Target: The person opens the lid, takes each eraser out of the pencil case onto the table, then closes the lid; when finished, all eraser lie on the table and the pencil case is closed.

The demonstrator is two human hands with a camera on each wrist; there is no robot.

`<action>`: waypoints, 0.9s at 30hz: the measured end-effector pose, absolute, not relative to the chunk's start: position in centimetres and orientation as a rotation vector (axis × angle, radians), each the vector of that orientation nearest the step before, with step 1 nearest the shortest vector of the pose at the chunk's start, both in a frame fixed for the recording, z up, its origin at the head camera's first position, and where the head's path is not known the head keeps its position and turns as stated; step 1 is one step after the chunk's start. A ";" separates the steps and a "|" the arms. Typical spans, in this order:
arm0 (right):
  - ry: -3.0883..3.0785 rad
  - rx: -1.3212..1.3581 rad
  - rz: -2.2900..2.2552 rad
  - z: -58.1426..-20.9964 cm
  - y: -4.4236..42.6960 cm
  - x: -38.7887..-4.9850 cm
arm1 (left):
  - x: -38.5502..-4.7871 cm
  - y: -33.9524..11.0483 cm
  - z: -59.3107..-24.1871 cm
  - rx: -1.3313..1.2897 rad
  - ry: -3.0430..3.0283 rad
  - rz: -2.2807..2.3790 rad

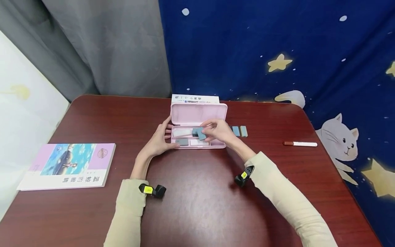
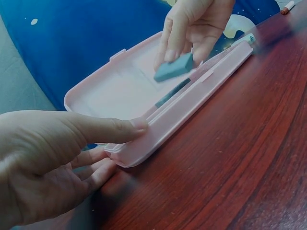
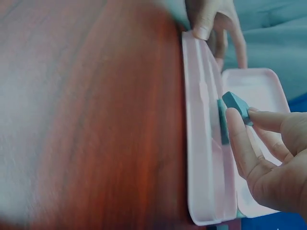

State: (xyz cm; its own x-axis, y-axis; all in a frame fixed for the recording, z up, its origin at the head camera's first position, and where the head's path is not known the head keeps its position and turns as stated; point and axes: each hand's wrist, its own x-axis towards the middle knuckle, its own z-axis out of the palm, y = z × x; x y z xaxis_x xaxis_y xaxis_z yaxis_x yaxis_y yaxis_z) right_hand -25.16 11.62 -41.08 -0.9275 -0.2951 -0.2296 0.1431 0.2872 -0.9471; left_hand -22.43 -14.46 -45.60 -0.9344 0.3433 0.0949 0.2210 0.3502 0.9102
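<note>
A pink pencil case [image 1: 198,114] lies with its lid raised on the table, holding white and blue-grey blocks in its compartments. My left hand [image 1: 156,141] grips the case's left end, thumb at the front edge and fingers spread around the side and back. Just over the case, my right hand [image 1: 219,131] pinches a blue-grey eraser [image 1: 201,133] between thumb and fingers. The left wrist view shows this eraser [image 2: 173,68] tilted above the open tray. In the right wrist view, another blue-green block [image 3: 223,122] sits inside the case below the held eraser [image 3: 237,106].
Two small blue erasers [image 1: 236,131] lie right of the case. A marker with a brown cap [image 1: 300,144] is farther right. One book [image 1: 71,166] lies at left; another white book [image 1: 195,98] shows behind the lid. Curtains hang behind the table [image 1: 197,206].
</note>
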 end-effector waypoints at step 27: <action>2.187 -0.032 -1.774 -41.6 17.8 -25.9 | -21.4 -13.7 -43.4 0.522 2.420 1.733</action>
